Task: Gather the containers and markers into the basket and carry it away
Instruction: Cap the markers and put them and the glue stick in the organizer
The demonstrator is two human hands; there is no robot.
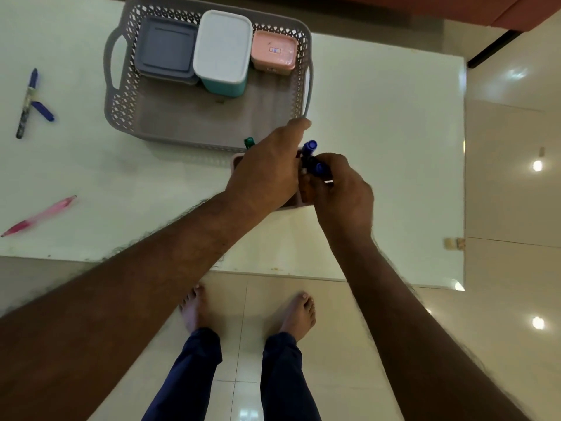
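Head view: both hands meet near the counter's front edge. The right hand [343,192] has its fingers closed around blue markers [314,159]; the left hand [267,174] covers a pink holder [235,161], grip hidden. Crowded fingers could drop markers. Beyond, the basket [121,113] holds three containers [223,50]; left-edge pens [28,101] risk being forgotten.

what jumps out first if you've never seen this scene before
Both hands meet at the table's middle, the left hand over a pink holder and the right hand gripping blue-capped markers. Just beyond sits the grey basket, with a grey container, a white-lidded teal container and a pink container along its far side. A pink pen lies loose at the left.
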